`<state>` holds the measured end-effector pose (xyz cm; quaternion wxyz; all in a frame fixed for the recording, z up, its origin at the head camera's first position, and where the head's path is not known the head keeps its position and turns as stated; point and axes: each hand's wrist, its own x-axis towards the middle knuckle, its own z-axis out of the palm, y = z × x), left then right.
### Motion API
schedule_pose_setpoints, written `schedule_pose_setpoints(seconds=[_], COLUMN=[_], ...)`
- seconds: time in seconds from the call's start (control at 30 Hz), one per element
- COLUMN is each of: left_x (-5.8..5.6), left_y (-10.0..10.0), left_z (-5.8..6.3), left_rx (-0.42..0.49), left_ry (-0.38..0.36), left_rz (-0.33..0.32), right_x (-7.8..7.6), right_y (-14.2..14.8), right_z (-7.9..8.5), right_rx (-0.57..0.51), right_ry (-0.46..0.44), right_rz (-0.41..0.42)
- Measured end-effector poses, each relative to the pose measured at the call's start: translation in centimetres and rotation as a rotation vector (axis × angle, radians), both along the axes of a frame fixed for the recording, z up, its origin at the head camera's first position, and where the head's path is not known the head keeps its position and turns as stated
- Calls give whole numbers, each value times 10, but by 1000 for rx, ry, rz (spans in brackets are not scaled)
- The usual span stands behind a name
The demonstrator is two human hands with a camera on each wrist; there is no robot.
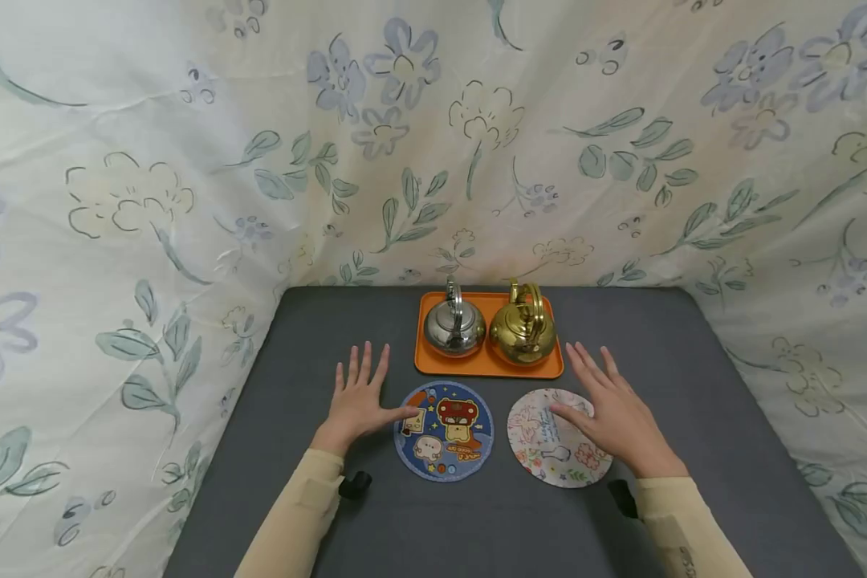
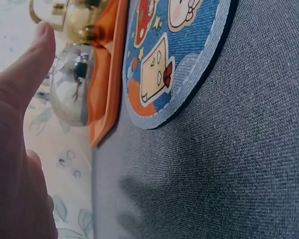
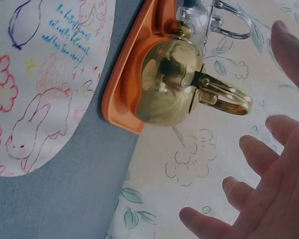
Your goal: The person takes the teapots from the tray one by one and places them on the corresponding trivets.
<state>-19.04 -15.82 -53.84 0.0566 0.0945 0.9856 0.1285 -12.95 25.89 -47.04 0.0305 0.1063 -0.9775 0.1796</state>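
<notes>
My left hand (image 1: 359,407) is spread with straight fingers beside a round blue cartoon mat (image 1: 444,433), its thumb reaching over the mat's left edge. On the other side, my right hand (image 1: 614,417) also has its fingers spread, with the thumb over a round white mat (image 1: 549,457) printed with pink drawings. Neither hand holds anything. Beyond them, an orange tray (image 1: 433,367) carries a silver teapot (image 1: 453,327) on the left and a gold teapot (image 1: 523,333) on the right. Both teapots have raised handles; the gold one (image 3: 169,82) shows close to the right fingers in the right wrist view.
A dark grey table (image 1: 477,530) lies under everything. Its back edge meets a white floral cloth (image 1: 433,160) that hangs behind and along both sides. Small black wrist devices (image 1: 356,486) sit by the cuffs.
</notes>
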Motion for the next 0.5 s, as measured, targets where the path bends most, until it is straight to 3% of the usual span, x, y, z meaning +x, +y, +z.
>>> schedule_pose_setpoints(seconds=[0.5], left_x=[-12], left_y=[4], left_z=[-9], left_rx=[92], left_ry=[-51], left_rz=[-30], right_x=[1], right_y=[-19], right_z=[6], right_rx=[-17], right_ry=[-25], right_rz=[20])
